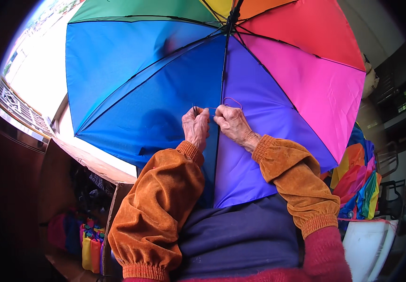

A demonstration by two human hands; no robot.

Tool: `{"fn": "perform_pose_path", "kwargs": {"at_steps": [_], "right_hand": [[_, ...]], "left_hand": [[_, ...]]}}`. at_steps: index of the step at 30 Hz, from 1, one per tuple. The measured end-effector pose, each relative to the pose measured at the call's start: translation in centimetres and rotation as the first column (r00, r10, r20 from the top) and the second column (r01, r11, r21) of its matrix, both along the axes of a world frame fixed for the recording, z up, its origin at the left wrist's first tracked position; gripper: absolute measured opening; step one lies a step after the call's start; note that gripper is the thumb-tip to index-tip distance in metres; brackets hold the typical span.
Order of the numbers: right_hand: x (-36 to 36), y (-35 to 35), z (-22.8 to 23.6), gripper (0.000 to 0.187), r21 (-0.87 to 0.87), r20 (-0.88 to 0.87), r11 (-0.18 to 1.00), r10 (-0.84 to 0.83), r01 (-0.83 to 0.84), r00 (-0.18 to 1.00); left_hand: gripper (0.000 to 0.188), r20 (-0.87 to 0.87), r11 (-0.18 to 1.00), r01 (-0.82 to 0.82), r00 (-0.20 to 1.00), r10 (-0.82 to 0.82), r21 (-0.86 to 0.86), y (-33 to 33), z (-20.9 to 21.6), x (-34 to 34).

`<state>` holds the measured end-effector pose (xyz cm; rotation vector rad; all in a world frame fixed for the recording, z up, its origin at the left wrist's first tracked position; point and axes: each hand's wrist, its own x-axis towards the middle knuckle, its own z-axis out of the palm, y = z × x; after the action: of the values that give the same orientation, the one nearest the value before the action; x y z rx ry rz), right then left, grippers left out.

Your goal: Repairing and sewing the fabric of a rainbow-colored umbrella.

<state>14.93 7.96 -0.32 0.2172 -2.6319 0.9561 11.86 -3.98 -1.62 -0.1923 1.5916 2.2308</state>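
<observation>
Pinched fingertips of both hands meet at the inside of an open rainbow umbrella [165, 84], right at the dark rib [223, 70] that runs down between its blue and purple panels. The left hand [196, 128] is closed into a loose fist, knuckles toward the camera, thumb and forefinger nipped together on what looks like a thin needle or pin standing up just above them; it is too small to name for certain. The right hand [232, 123] is likewise curled, its fingertips pressed to the fabric beside the rib, with a loop of reddish thread [232, 101] arching just above it. A short run of thread seems to pass between the 2 hands.

Both forearms rise from the lower edge in rust-orange velvet oversleeves [160, 197] with gathered cuffs, the elbows spread wide and the wrists drawn close together. The umbrella's canopy fills the upper picture, its lower edge resting on the person's lap over dark blue cloth [240, 235].

At lower left an open cardboard box [90, 164] stands on the floor, holding folded umbrellas [90, 244] in yellow, red and other bright colours, packed upright. At right, a heap of rainbow-coloured umbrella fabric [358, 183] lies above a white container [367, 244], whose inside is not visible.
</observation>
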Motion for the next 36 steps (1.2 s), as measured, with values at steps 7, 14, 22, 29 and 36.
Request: {"fn": "perform_pose_path", "kwargs": {"at_steps": [7, 14, 22, 29, 36], "right_hand": [[-1.1, 3.6, 5.4, 0.009, -0.823, 0.217, 0.518, -0.096, 0.235, 0.971], [-0.6, 13.6, 6.4, 0.011, -0.992, -0.105, -0.06, -0.053, -0.109, 0.993], [3.7, 17.6, 9.3, 0.02, -0.976, -0.208, 0.135, -0.307, -0.173, 0.929], [5.1, 16.4, 11.0, 0.012, -0.985, -0.169, 0.088, -0.381, -0.146, 0.909], [7.1, 17.7, 11.6, 0.008, -0.98, -0.153, 0.176, -0.396, -0.089, 0.905]], "left_hand": [[0.017, 0.165, 0.985, -0.082, 0.985, 0.056, 0.154, 0.2, -0.1, -0.4], [0.017, -0.21, 0.887, 0.12, 0.949, -0.235, -0.446, 1.1, -1.0, -0.7], [0.019, -0.023, 0.933, 0.231, 0.969, -0.246, -0.276, 0.7, -1.5, -1.0], [0.026, -0.522, 0.639, -0.1, 0.679, -0.516, -0.763, 0.0, -3.7, -1.3], [0.024, -0.421, 0.727, 0.078, 0.771, -0.477, -0.682, -0.2, -3.7, -1.3]]}}
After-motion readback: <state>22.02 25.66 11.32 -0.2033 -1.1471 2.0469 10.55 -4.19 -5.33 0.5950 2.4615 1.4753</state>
